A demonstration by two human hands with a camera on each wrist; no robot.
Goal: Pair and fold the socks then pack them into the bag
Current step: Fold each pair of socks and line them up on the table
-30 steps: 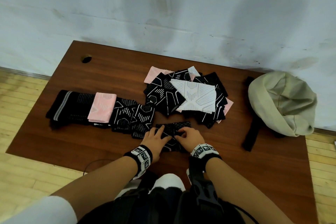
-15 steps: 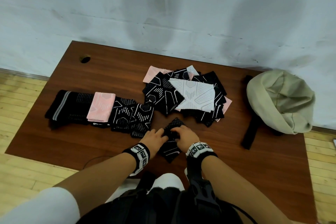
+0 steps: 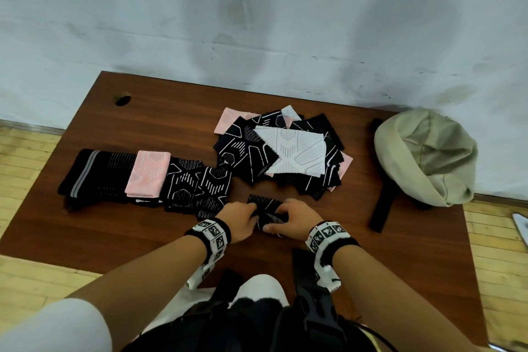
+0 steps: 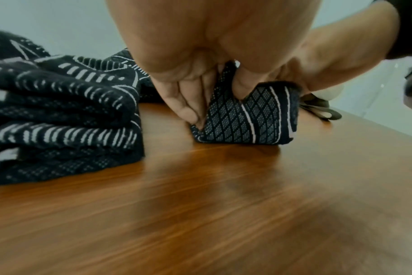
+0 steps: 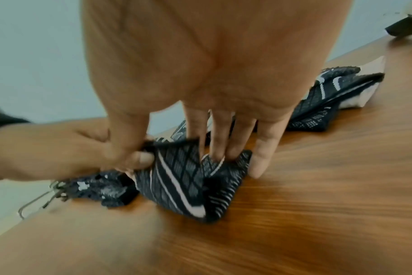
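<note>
A black sock pair with white lines (image 3: 264,204) (image 4: 242,119) (image 5: 183,178) lies half folded near the front middle of the brown table (image 3: 143,128). My left hand (image 3: 243,218) (image 4: 200,96) pinches its left end between thumb and fingers. My right hand (image 3: 285,221) (image 5: 188,154) pinches its right end, fingers pressing into the fold. A row of folded socks (image 3: 148,177), black and pink, lies at the left. A loose heap of black, white and pink socks (image 3: 283,151) sits behind my hands. The beige bag (image 3: 425,154) lies at the right.
The bag's black strap (image 3: 383,208) runs toward the front edge at the right. A round cable hole (image 3: 123,99) is in the table's back left corner. A pale wall stands behind the table, wooden floor on both sides. The folded stack (image 4: 59,119) is close to my left hand.
The flat black sock pair has been doubled over into a smaller bundle between both hands. Both hands have closed in on it and now pinch its ends.
</note>
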